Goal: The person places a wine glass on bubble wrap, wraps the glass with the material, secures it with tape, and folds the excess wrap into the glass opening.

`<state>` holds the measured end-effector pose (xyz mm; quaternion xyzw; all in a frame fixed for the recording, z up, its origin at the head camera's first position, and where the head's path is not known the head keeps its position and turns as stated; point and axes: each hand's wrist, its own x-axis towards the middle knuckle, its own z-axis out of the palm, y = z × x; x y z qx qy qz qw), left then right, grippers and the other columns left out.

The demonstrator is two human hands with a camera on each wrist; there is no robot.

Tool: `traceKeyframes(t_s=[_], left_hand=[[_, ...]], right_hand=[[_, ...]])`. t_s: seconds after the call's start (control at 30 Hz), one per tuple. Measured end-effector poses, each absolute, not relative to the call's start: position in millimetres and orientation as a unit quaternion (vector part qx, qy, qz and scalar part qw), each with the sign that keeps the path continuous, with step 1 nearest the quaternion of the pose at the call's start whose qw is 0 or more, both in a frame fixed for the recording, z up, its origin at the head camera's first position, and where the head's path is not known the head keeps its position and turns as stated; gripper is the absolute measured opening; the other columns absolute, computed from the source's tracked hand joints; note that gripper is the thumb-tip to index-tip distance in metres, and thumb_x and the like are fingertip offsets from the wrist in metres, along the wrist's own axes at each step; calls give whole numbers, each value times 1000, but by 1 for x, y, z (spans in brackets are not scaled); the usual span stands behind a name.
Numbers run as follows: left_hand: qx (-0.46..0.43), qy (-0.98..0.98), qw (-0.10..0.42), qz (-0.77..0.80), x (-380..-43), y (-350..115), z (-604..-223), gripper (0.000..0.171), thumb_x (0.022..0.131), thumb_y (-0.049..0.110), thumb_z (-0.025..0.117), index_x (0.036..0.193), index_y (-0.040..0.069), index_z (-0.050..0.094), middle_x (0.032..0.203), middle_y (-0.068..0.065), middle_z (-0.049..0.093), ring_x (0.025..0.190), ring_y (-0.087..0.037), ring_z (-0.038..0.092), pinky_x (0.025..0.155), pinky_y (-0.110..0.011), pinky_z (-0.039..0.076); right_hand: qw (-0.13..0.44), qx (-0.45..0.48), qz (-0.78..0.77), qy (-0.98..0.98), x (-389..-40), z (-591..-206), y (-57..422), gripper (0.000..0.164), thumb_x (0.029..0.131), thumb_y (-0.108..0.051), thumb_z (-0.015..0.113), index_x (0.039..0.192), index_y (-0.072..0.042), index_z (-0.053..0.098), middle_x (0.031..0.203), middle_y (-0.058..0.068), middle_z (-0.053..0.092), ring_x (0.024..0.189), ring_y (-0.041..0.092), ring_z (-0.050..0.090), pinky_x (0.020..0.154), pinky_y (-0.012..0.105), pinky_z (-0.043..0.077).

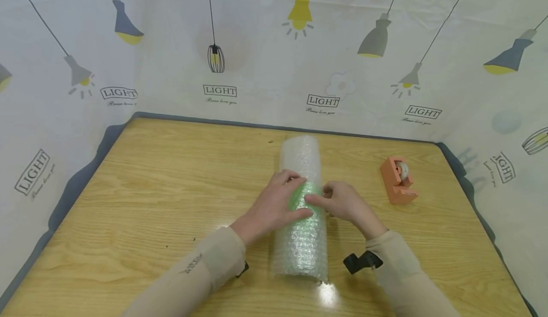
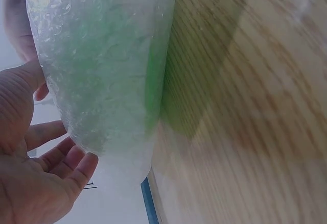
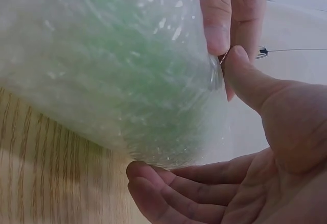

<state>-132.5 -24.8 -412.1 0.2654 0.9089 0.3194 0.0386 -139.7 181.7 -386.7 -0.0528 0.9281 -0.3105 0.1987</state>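
A long roll of bubble wrap (image 1: 301,245) lies lengthwise on the wooden table (image 1: 192,174), with something green showing through its middle layers. My left hand (image 1: 274,203) holds it from the left, thumb and bent fingers spread over its upper side. From the right, my right hand (image 1: 344,203) grips the roll, its thumb on top and its fingers curled down the side. In the right wrist view, the right thumb (image 3: 250,76) meets the left hand's fingertip at a fold of the bubble wrap (image 3: 127,81). The green thing's shape is hidden by the wrap.
An orange tape dispenser (image 1: 396,183) with a roll of clear tape stands on the table to the right of the roll. A pale curtain (image 1: 265,69) printed with lamps surrounds the table's back and sides. Black straps (image 1: 363,262) show at the wrists.
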Motion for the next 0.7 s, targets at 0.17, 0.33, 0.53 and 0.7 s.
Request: traceKeyframes(t_s=[0.17, 0.33, 0.53, 0.7], left_hand=[[272, 911, 29, 309, -132, -22, -412, 81, 89, 48, 79, 153, 8, 49, 151, -6, 46, 138, -21, 44, 116, -37, 44], [273, 908, 34, 315, -133, -23, -412, 81, 89, 48, 80, 153, 8, 49, 152, -6, 46, 139, -22, 44, 117, -37, 43], [255, 899, 57, 352, -137, -35, -415, 83, 86, 43, 84, 153, 8, 49, 152, -5, 46, 138, -22, 47, 117, -39, 42], [247, 887, 80, 382, -137, -48, -421, 81, 87, 40, 84, 152, 8, 48, 151, -5, 47, 135, -24, 51, 114, -42, 46]], right_hand=[[200, -47, -304, 930, -141, -388, 182, 71, 93, -58, 70, 116, 9, 64, 97, 16, 70, 77, 22, 68, 63, 34, 56], [204, -43, -300, 931, -141, -390, 182, 74, 91, -60, 71, 117, 9, 64, 97, 16, 69, 78, 22, 67, 63, 33, 56], [212, -38, -317, 924, -143, -392, 185, 74, 92, -57, 72, 122, 10, 63, 110, 22, 69, 82, 24, 70, 70, 36, 60], [230, -31, -341, 911, -143, -392, 191, 76, 94, -53, 72, 130, 13, 58, 122, 27, 66, 90, 26, 71, 77, 40, 63]])
